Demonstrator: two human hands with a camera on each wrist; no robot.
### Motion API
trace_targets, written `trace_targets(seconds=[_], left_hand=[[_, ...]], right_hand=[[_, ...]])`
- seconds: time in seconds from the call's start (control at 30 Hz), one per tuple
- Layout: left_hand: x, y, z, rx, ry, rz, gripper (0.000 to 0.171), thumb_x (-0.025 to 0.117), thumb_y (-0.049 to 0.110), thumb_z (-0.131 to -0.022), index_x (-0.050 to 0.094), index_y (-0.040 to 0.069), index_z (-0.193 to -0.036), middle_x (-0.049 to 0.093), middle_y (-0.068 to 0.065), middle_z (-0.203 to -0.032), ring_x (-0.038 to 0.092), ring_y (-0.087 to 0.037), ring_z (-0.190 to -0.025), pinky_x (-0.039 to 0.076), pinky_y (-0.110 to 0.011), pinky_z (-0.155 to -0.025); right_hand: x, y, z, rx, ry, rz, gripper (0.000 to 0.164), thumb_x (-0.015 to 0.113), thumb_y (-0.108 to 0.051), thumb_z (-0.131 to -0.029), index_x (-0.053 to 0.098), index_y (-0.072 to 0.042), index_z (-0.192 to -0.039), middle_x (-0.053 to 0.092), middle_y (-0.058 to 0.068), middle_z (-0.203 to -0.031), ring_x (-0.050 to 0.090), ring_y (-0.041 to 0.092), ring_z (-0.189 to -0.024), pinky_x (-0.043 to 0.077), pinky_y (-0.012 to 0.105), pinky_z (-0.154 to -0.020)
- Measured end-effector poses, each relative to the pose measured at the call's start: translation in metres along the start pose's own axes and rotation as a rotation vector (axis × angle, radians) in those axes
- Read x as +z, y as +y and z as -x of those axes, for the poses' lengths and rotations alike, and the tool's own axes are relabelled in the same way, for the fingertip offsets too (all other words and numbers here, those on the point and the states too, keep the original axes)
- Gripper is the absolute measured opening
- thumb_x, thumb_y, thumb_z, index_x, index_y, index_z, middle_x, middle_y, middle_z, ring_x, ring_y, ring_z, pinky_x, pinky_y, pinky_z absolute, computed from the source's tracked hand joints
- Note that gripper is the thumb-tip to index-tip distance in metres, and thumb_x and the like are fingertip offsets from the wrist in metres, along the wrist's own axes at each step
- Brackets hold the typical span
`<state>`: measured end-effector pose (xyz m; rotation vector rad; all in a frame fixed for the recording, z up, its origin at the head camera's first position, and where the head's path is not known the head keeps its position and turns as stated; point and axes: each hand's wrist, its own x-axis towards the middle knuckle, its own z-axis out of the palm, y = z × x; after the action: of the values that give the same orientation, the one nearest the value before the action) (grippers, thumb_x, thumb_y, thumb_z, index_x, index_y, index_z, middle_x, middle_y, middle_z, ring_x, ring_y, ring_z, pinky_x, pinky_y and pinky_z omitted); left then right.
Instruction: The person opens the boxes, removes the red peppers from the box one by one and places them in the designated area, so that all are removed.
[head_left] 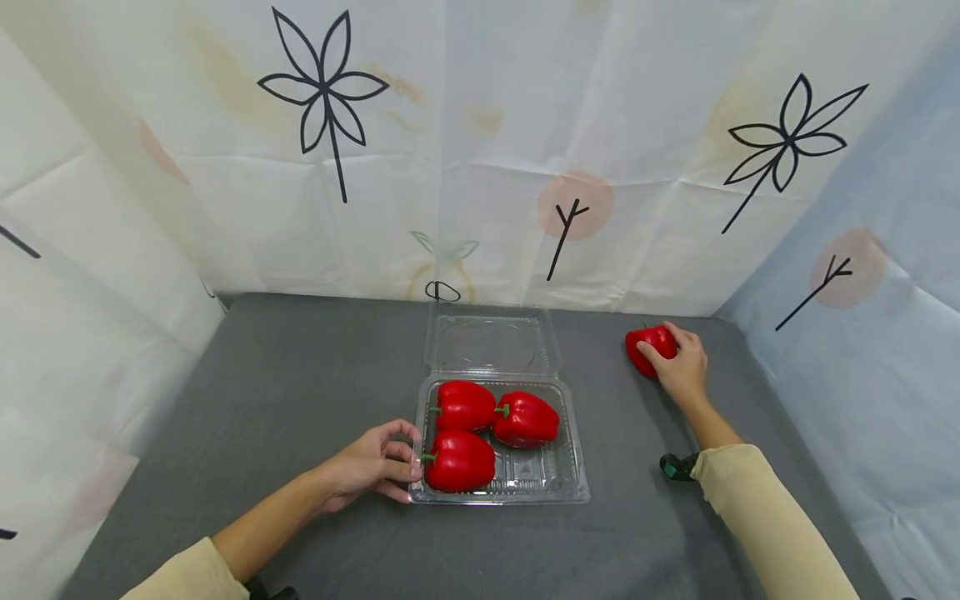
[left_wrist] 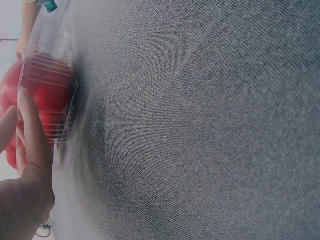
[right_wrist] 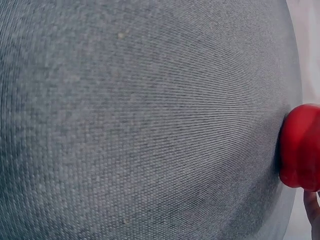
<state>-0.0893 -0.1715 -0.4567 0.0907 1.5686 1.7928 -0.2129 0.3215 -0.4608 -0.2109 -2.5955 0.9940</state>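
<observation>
- Behind the clear container (head_left: 555,467), a printed cloth backdrop (head_left: 480,167) is hung; it need not be touched.
- Under the container, a grey cloth (head_left: 315,358) is spread; snags are best avoided by lifting rather than dragging.
- The container itself is placed with its hinge side away from the person, and its lid (head_left: 491,342) is folded back beyond it; the lid should be left clear of any arm's path.
- At the container's left edge, the rim is lightly pinched by the left hand (head_left: 371,467), thumb and fingers on either side; steadiness is wanted there, since so thin a wall would probably bend under a squeeze.
- Well to the right of the container and a little beyond its tray, the lone pepper (head_left: 651,335) is held between thumb and fingers by the right hand (head_left: 682,362); an even grip about its broad sides would likely suit its smooth skin.
- Inside the container, three peppers are held: one far left (head_left: 467,406), one near left (head_left: 461,462), one right of the far-left one (head_left: 527,419). Bare base is left at the near right.
- Smallest, the green stem (head_left: 430,457) at the container's left wall is best spared any knock.
</observation>
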Motion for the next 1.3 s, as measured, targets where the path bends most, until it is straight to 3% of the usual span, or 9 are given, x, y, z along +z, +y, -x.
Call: trace_targets(seconds=[0.37,0.6,0.93,1.13,1.3], left_hand=[[0.001,0.001,0.002,0.017,-0.017,0.008,0.044,0.070,0.001,-0.089,0.041,0.000,-0.121,0.064,-0.007,-0.087,0.066,-0.020,-0.080,0.061,-0.043,-0.072],[0.002,0.002,0.004,0.019,-0.018,0.011,0.043,0.069,0.000,-0.090,0.041,0.000,-0.122,0.064,-0.007,-0.087,0.065,-0.020,-0.079,0.061,-0.042,-0.071],[0.002,0.003,0.003,0.020,-0.009,0.010,0.043,0.071,0.001,-0.089,0.042,0.001,-0.120,0.063,-0.006,-0.085,0.065,-0.019,-0.078,0.062,-0.040,-0.069],[0.001,0.002,0.002,0.010,-0.005,0.000,0.044,0.072,0.002,-0.088,0.042,0.001,-0.120,0.064,-0.007,-0.086,0.066,-0.020,-0.079,0.061,-0.042,-0.070],[0.001,0.002,0.001,0.008,-0.004,-0.002,0.044,0.072,0.002,-0.088,0.042,0.000,-0.121,0.064,-0.007,-0.086,0.066,-0.020,-0.080,0.061,-0.043,-0.071]], right_hand=[[0.000,0.002,0.000,0.001,-0.025,0.027,0.061,0.069,-0.026,-0.094,0.047,0.001,-0.144,0.043,0.029,-0.140,0.042,0.049,-0.127,0.042,0.066,-0.100],[-0.005,0.001,0.006,-0.002,-0.044,0.048,0.067,0.063,-0.036,-0.097,0.038,-0.003,-0.150,0.034,0.028,-0.148,0.034,0.047,-0.135,0.031,0.067,-0.107],[-0.005,-0.025,0.018,-0.254,-0.026,0.051,0.069,0.073,-0.026,-0.089,0.042,-0.004,-0.147,0.036,0.024,-0.150,0.040,0.050,-0.128,0.035,0.072,-0.098],[-0.002,-0.051,0.030,-0.390,-0.155,-0.026,0.085,0.080,-0.018,-0.085,0.032,-0.009,-0.155,0.032,0.019,-0.157,0.035,0.046,-0.139,0.034,0.069,-0.105],[0.001,-0.072,0.039,-0.445,-0.289,-0.089,0.095,0.081,-0.018,-0.083,0.023,-0.010,-0.158,0.026,0.015,-0.161,0.027,0.036,-0.146,0.026,0.062,-0.113]])
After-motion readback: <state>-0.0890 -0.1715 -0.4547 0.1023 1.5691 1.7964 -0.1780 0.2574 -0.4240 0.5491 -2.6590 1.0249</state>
